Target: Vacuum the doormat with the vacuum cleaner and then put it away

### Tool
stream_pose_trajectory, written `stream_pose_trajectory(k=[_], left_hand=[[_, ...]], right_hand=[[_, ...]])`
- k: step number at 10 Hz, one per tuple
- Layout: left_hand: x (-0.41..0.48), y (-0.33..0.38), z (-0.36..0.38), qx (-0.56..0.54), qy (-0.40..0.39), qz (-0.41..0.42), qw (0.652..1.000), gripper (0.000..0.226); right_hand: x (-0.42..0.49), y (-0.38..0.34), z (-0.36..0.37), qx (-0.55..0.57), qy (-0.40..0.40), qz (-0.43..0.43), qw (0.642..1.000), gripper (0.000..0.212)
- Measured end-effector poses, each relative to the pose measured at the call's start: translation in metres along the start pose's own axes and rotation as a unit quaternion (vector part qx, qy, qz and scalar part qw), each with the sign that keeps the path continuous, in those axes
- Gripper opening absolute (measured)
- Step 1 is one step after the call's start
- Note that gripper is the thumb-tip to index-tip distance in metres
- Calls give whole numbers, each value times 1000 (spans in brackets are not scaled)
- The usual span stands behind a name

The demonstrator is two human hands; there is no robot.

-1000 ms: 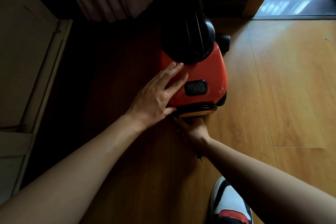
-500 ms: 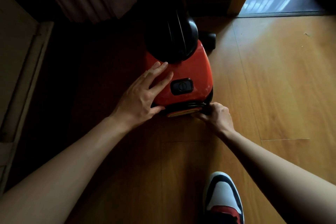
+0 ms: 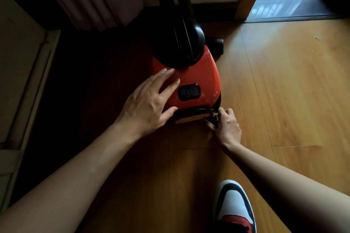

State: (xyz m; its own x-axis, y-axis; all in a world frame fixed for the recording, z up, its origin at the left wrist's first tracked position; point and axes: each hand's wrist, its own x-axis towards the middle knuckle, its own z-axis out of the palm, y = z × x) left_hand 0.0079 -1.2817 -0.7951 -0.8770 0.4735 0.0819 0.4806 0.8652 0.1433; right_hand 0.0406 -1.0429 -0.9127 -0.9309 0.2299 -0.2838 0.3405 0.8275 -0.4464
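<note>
My left hand (image 3: 147, 106) pressing flat, fingers straight, on red vacuum cleaner (image 3: 198, 73); my right hand (image 3: 227, 125) pinching small black piece (image 3: 215, 119) at its near corner.

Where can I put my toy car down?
The wide bare floor right of the red vacuum cleaner, up to the doorway, is free. It's crowded at its near end: left hand rests on it, right hand pinches a black part.
</note>
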Motion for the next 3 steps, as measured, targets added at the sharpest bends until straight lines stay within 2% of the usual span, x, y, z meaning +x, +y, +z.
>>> stream_pose_trajectory(k=[3], left_hand=[[-4,13,-3,20,8,0,1000,70]], right_hand=[[-4,2,-5,54,17,-4,998,61]])
